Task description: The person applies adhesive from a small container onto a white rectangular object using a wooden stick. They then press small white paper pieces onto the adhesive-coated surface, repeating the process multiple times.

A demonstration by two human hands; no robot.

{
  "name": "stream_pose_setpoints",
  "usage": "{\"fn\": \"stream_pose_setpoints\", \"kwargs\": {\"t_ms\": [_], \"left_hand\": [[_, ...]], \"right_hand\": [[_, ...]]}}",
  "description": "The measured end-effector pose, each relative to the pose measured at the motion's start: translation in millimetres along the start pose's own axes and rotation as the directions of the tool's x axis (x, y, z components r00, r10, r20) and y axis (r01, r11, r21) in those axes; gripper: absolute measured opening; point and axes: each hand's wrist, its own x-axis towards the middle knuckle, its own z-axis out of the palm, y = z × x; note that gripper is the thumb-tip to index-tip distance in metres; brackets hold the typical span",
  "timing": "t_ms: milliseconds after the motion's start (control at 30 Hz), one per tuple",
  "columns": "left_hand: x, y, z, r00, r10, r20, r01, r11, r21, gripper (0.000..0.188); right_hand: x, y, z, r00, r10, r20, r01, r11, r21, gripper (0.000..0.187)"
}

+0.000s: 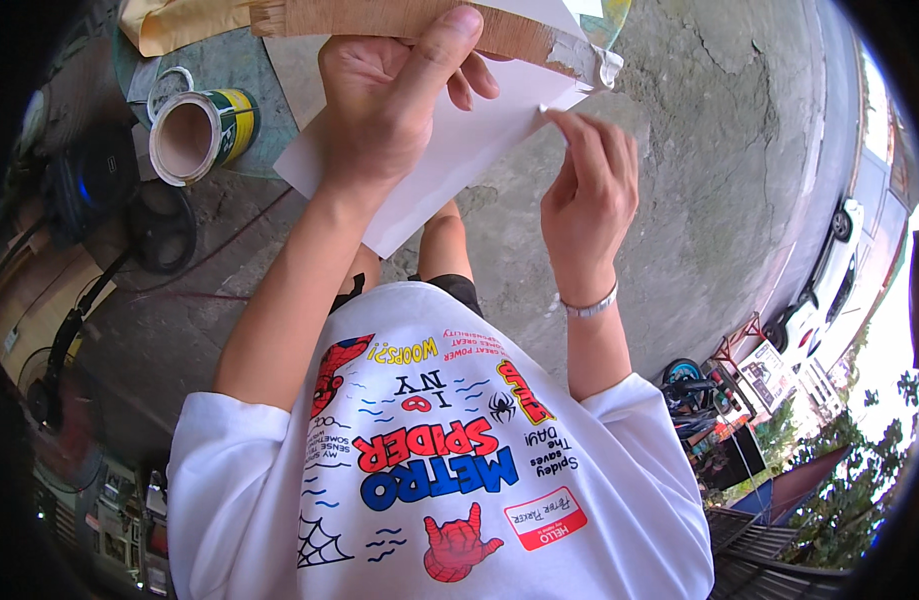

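Observation:
My left hand (389, 105) is closed on a thin wooden strip (379, 22), thumb on top and fingers curled beneath. Thick white paste (579, 62) coats the strip's right end and bulges over its tip. Below the strip, a smooth white sheet (454, 150) slants down past my left wrist; whether my fingers also grip it cannot be told. Just right of the sheet's edge, my right hand (591, 180) has its fingertips pinched together. A small white dab (543, 108) shows at those fingertips, too small to name surely.
An open can (187, 138) with a yellow and dark label stands on a table (254, 135) at left, a pale ring-like lid (169, 85) beside it. A black fan-like object (162, 228) is nearer. Cracked concrete floor (679, 160) spreads right; parked vehicles (829, 270) stand beyond.

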Motion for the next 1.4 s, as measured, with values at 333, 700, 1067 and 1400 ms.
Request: {"fn": "stream_pose_setpoints", "kwargs": {"t_ms": [333, 700, 1067, 1400], "left_hand": [[0.1, 1.9, 0.4, 1.000, 0.000, 0.020, 0.000, 1.000, -0.013, 0.024], [-3.2, 12.9, 10.3, 0.994, -0.110, -0.010, 0.110, 0.994, 0.024, 0.026], [-3.3, 8.1, 6.7, 0.992, -0.126, 0.012, 0.127, 0.992, -0.022, 0.025], [-3.1, 6.4, 6.1, 0.995, -0.095, 0.013, 0.095, 0.995, -0.027, 0.024]], "right_hand": [[-11.2, 39.3, 12.2, 0.963, -0.205, -0.176, 0.211, 0.977, 0.017, 0.051], [17.4, 19.0, 9.7, 0.988, -0.009, -0.153, 0.002, 0.999, -0.051, 0.040], [-21.6, -3.5, 6.5, 0.959, -0.207, -0.191, 0.213, 0.977, 0.012, 0.048], [-20.7, 25.1, 13.2, 0.978, -0.112, -0.175, 0.117, 0.993, 0.018, 0.048]]}}
